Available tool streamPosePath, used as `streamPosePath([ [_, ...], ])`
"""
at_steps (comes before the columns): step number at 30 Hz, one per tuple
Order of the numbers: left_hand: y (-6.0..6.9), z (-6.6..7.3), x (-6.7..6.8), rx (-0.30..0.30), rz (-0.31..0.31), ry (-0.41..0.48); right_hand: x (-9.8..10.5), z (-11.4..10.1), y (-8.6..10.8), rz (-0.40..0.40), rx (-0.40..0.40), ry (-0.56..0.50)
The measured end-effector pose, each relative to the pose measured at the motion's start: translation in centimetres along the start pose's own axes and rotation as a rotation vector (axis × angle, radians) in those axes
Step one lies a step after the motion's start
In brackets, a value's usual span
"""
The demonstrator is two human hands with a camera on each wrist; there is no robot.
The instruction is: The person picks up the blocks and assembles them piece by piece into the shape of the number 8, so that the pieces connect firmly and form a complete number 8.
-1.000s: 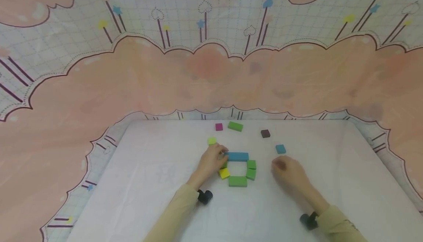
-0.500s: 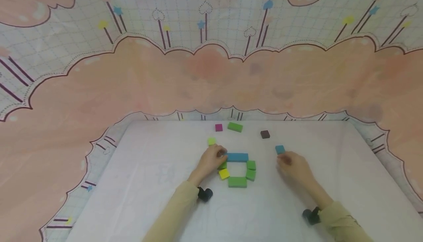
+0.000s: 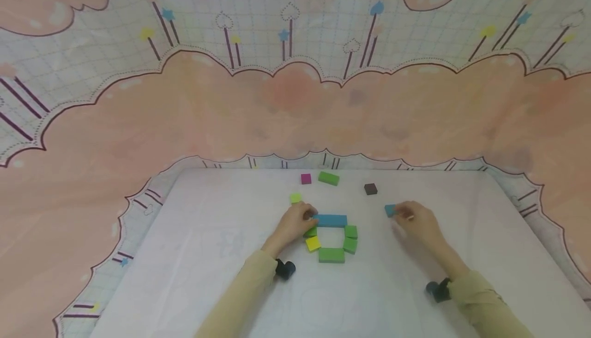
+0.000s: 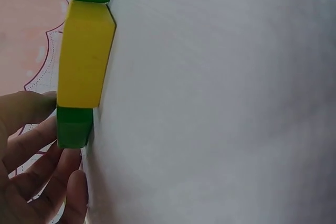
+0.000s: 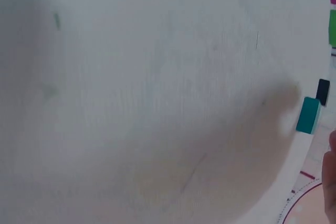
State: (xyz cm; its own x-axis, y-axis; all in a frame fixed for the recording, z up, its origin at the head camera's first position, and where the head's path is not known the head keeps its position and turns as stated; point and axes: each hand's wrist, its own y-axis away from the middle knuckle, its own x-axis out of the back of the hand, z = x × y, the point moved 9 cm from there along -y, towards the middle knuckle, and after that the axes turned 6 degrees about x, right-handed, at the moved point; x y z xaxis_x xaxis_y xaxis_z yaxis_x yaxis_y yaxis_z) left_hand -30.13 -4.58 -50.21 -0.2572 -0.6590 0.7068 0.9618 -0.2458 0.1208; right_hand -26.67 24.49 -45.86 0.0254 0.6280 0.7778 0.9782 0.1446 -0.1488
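Note:
In the head view my left hand [image 3: 290,227] is at the left corner of a block ring. Its thumb and bent fingers touch the left end of the long blue block [image 3: 331,220] and a small green block [image 4: 74,128]; the fingertips are partly hidden, so a grip is unclear. A yellow block [image 3: 313,244] follows, then a long green block [image 3: 331,255] and two small green blocks, one [image 3: 351,232] behind the other [image 3: 350,245]. My right hand [image 3: 419,222] has curled fingers at the right side of a blue block [image 3: 390,210]. Whether they pinch it is unclear.
Beyond the ring lie a magenta block [image 3: 306,179], a longer green block [image 3: 329,178] and a dark block [image 3: 371,189]. A lime block [image 3: 295,198] sits just past my left hand. The white table [image 3: 184,256] ends at a patterned cloth [image 3: 295,112].
My right hand has moved forward and slightly right, from in front of the separate blue block to its right side. My left hand stays at the ring's corner, and the blocks look unmoved.

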Motion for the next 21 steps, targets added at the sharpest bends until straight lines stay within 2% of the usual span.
streamPosePath([
  [7, -0.1, -0.1, -0.1, -0.012, -0.009, 0.014, 0.1, 0.6, -1.2, -0.038, 0.054, -0.017],
  [12, -0.1, -0.2, -0.1, -0.009, -0.017, 0.038, -0.2, 1.3, -1.9, -0.083, 0.060, -0.014],
  [21, -0.1, -0.1, 0.1, -0.012, -0.029, 0.067, -0.8, 1.4, -2.9, -0.106, 0.112, -0.024],
])
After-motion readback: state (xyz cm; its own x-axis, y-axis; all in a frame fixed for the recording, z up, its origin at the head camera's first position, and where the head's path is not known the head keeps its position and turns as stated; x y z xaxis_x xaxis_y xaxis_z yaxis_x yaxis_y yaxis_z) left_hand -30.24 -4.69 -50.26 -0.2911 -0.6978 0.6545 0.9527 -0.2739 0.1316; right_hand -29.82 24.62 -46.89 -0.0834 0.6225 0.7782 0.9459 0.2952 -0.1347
